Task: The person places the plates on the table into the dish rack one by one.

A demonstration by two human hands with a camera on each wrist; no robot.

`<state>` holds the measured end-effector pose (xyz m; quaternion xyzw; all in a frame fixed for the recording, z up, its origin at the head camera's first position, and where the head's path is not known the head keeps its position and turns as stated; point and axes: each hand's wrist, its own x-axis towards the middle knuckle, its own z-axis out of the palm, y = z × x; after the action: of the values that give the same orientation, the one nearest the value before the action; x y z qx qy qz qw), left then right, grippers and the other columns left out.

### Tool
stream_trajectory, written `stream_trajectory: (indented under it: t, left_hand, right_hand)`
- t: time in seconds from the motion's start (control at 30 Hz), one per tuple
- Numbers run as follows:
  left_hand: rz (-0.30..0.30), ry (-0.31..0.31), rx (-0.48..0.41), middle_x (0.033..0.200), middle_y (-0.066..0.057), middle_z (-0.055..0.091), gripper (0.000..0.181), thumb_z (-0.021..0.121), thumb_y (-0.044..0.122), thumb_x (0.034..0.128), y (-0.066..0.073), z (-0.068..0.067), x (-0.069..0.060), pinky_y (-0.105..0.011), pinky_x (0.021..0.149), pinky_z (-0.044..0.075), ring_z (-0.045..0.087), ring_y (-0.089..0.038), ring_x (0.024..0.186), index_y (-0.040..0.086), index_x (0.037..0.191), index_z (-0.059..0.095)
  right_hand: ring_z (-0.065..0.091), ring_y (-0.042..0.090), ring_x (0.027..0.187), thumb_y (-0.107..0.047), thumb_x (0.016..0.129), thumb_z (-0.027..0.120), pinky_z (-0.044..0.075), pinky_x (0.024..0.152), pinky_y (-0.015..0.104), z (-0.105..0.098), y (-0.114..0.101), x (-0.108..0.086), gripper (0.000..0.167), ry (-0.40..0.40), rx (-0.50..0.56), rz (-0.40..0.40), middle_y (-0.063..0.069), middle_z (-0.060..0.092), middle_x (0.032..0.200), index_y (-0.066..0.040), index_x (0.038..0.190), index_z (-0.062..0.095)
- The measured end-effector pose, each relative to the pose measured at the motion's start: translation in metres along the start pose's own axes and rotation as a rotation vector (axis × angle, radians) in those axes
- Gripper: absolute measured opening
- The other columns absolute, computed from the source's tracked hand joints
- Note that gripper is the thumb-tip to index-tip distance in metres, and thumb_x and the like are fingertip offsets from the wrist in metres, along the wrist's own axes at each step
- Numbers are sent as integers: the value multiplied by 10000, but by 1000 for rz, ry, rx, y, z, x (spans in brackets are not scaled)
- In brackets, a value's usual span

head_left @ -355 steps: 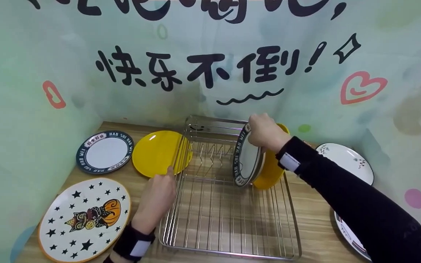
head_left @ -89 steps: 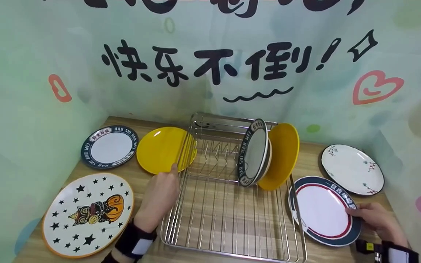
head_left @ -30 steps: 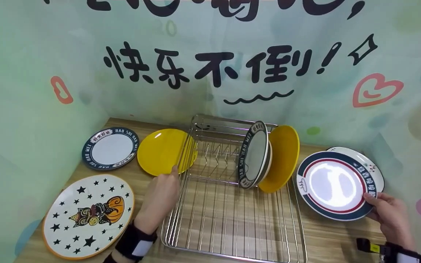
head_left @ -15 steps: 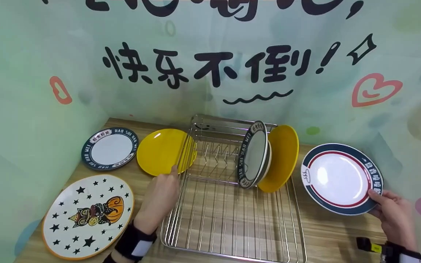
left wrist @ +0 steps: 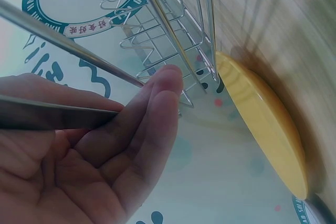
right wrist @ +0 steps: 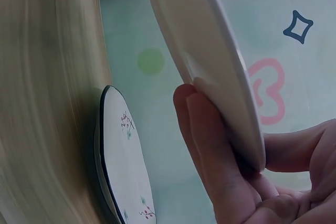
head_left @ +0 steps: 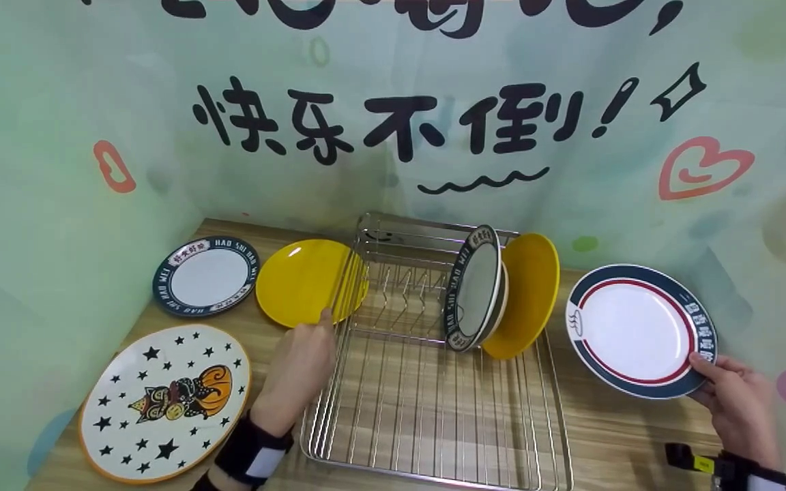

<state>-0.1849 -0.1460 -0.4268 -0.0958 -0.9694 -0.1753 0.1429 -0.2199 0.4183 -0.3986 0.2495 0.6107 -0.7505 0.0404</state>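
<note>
In the head view, the white plate (head_left: 635, 332) is round and glossy, with a navy rim, a thin red ring inside it, dark characters at the right of the rim and a small steam mark at the left. It is tilted, at the right of the wire rack (head_left: 420, 472) and apart from it. The right hand (head_left: 741, 402) clamps its right edge, thumb on top. The left hand (head_left: 297, 365) is at the rack's left side. At the right of the rack's slots, a navy-rimmed dish (head_left: 473, 290) leans before a yellow plate (head_left: 529, 293), with another pale rim between them. On the table (head_left: 611, 450), left of the rack, lie a smaller navy-rimmed plate (head_left: 205, 276), a flat yellow plate (head_left: 304, 283) and a star-patterned plate (head_left: 168, 402).

In the left wrist view, the left fingers are curled round a metal rail of the rack, thumb opposite.

In the right wrist view, the white plate shows its plain pale underside, pinched between fingers and thumb, above a dark-edged flowered plate (right wrist: 126, 166).
</note>
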Motion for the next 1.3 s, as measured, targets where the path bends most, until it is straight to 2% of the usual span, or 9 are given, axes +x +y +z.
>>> stream_trajectory:
  t: [0.13,0.33,0.57,0.93,1.07,1.3]
  left_hand:
    - [2,13,-1,492,10,359,363,499,8,971,0,0,1,-246,328,341,402,-157,390,-189,1276,522]
    - [5,11,29,506,-55,427,377,540,-19,927,1,-1,3,-320,360,437,512,-249,429,-193,1262,531]
    - [-1,4,28,486,4,365,381,530,-14,936,2,-1,5,-252,340,373,429,-167,399,-186,1276,526]
    - [2,10,31,490,-2,377,378,526,-8,945,2,-2,5,-243,337,365,426,-159,400,-189,1277,521]
    - [6,19,40,505,-37,420,371,535,-9,936,3,-2,4,-256,346,394,467,-182,417,-187,1262,537]
    - [20,36,41,514,-89,463,369,546,-18,925,2,0,3,-324,362,446,531,-251,440,-194,1249,540]
  right_hand:
    - [710,167,728,-95,907,713,592,663,306,1,-2,-2,113,-11,47,13,19,724,799,-104,797,737]
    - [705,178,728,-104,903,721,591,665,297,3,-5,-5,98,-26,70,4,25,724,815,-120,812,755]
    - [702,184,732,-136,879,753,590,674,293,7,-8,-7,54,-11,63,6,20,724,823,-128,827,760]
    - [684,200,749,-129,891,737,587,698,286,13,-14,-15,40,-38,126,3,19,727,868,-107,879,768]
    - [680,206,747,-126,898,729,585,699,280,15,-16,-20,52,-40,147,5,13,727,876,-122,886,780]
    - [671,196,742,-116,891,736,578,672,284,18,-15,-28,29,-36,161,-42,5,722,892,-115,906,760]
